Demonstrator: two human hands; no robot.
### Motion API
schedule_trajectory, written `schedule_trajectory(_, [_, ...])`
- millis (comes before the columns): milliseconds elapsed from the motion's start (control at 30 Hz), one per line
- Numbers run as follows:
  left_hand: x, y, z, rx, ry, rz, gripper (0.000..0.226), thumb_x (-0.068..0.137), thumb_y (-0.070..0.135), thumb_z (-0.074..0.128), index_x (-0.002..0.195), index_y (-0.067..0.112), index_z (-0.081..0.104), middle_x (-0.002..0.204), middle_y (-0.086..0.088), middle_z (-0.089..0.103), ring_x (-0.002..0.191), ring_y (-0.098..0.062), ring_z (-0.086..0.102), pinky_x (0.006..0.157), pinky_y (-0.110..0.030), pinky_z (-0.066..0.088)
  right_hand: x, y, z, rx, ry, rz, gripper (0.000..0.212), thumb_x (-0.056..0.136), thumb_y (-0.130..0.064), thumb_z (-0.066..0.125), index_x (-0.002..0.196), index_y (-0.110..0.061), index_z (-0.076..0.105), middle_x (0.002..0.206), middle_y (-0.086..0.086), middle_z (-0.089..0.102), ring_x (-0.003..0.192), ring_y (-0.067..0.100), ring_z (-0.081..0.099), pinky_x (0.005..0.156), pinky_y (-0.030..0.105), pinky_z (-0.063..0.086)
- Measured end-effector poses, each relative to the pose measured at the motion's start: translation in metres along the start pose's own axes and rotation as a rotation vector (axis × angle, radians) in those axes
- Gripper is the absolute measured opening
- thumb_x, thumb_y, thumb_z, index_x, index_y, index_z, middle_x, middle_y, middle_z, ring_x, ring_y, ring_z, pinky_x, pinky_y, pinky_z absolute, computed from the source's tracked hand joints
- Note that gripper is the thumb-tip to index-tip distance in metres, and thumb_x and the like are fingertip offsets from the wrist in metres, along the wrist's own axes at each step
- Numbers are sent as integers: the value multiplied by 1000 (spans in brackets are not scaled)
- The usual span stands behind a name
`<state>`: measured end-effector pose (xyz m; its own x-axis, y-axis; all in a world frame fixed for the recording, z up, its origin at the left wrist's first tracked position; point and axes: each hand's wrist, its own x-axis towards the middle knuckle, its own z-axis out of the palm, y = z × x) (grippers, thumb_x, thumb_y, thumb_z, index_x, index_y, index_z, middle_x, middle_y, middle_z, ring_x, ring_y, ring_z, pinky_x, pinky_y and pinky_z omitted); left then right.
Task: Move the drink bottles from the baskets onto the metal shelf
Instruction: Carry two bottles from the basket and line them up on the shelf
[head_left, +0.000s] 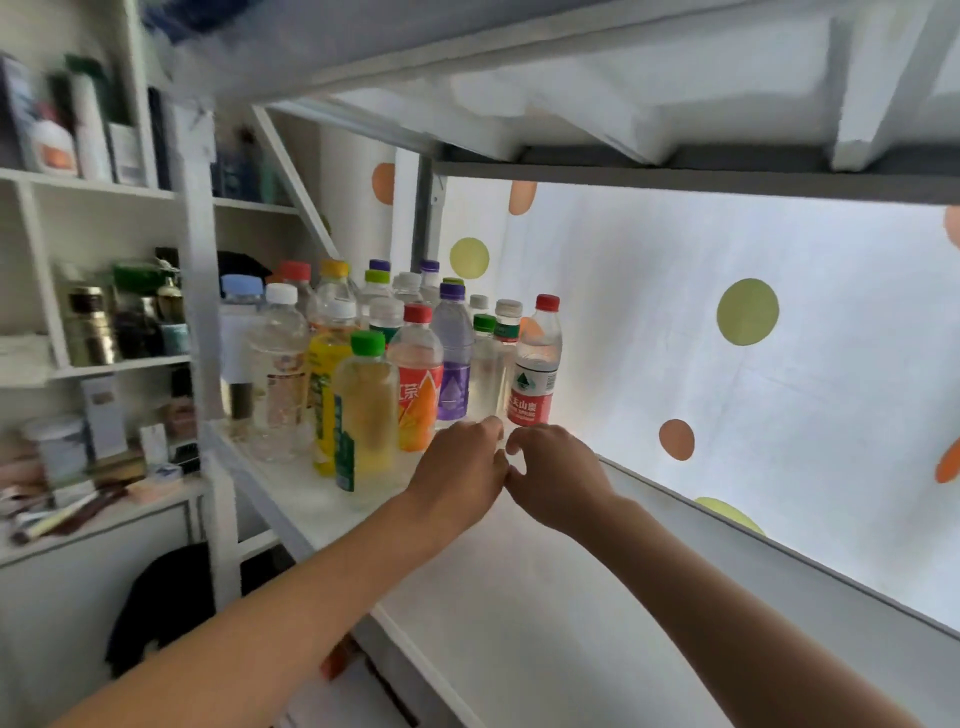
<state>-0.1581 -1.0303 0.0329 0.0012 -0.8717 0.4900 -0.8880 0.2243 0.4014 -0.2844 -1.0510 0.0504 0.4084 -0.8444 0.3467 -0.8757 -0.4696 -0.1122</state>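
2 hands reach over the smooth white metal shelf. The left hand and the right hand have loosely curled fingers, holding nothing, just beside a clear bottle with green cap. Behind stand about 20 plastic drink bottles, round, with coloured caps. A dotted curtain hangs beyond.
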Motion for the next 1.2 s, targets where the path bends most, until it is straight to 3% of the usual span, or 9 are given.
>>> schedule_trajectory(100, [-51, -26, -47, 16, 74, 36, 21, 95, 22, 51, 115, 20, 59, 102, -1, 68, 93, -23, 64, 77, -33, 51, -5, -52, -7, 13, -20, -115, 31, 93, -29, 58, 123, -22, 65, 123, -2, 64, 111, 21, 60, 91, 34, 52])
schedule_trajectory(267, [-139, -104, -128, 205, 97, -102, 24, 96, 24, 45, 117, 18, 55, 110, -3, 64, 98, -26, 60, 78, -40, 49, -12, -166, 2, 64, -66, -292, 29, 92, -30, 56, 118, -23, 65, 122, -1, 63, 112, 23, 60, 89, 33, 49])
schedule_trajectory(433, [-242, -194, -207, 410, 263, -195, 33, 90, 23, 42, 107, 8, 67, 102, -9, 68, 96, -30, 63, 80, -37, 52, -29, -312, 34, 172, -133, -498, 38, 93, -29, 55, 129, -19, 60, 131, 3, 58, 119, 24, 55, 96, 37, 48])
schedule_trajectory(533, [-306, -242, -253, 529, 174, -405, 49, 96, 33, 29, 125, 8, 59, 130, -13, 59, 124, -33, 50, 103, -49, 41, -48, -406, 60, 217, -154, -643, 46, 92, -30, 57, 136, -16, 54, 137, 4, 54, 127, 25, 48, 104, 38, 43])
schedule_trajectory(600, [-354, -269, -282, 552, 109, -611, 59, 98, 41, 12, 143, 16, 41, 153, -7, 35, 143, -28, 25, 114, -53, 23, -66, -471, 80, 242, -160, -747, 50, 91, -31, 58, 138, -16, 52, 136, 5, 53, 129, 26, 46, 107, 40, 40])
schedule_trajectory(700, [-430, -302, -322, 571, 127, -837, 64, 96, 46, -2, 152, 24, 20, 161, 2, 11, 149, -20, 1, 117, -56, 6, -101, -563, 107, 264, -211, -876, 54, 92, -32, 57, 142, -16, 46, 141, 5, 49, 132, 25, 42, 111, 38, 35])
schedule_trajectory(800, [-515, -325, -366, 602, 171, -1031, 53, 102, 41, 11, 152, 24, 16, 161, 1, 8, 148, -21, -2, 118, -55, 3, -147, -654, 125, 321, -287, -1007, 55, 92, -32, 56, 144, -17, 44, 144, 4, 46, 134, 24, 39, 112, 35, 32])
schedule_trajectory(967, [-636, -329, -428, 668, 242, -1311, 53, 103, 41, 13, 152, 22, 18, 161, -2, 11, 148, -23, 0, 118, -55, 6, -224, -775, 131, 401, -379, -1199, 53, 93, -31, 55, 143, -18, 46, 142, 4, 47, 132, 25, 40, 111, 34, 31])
schedule_trajectory(1200, [-750, -300, -488, 734, 420, -1613, 51, 103, 40, 17, 150, 23, 22, 160, -1, 14, 148, -21, 5, 119, -51, 10, -320, -888, 116, 528, -472, -1457, 55, 90, -30, 59, 142, -15, 48, 140, 7, 49, 130, 28, 43, 110, 38, 36])
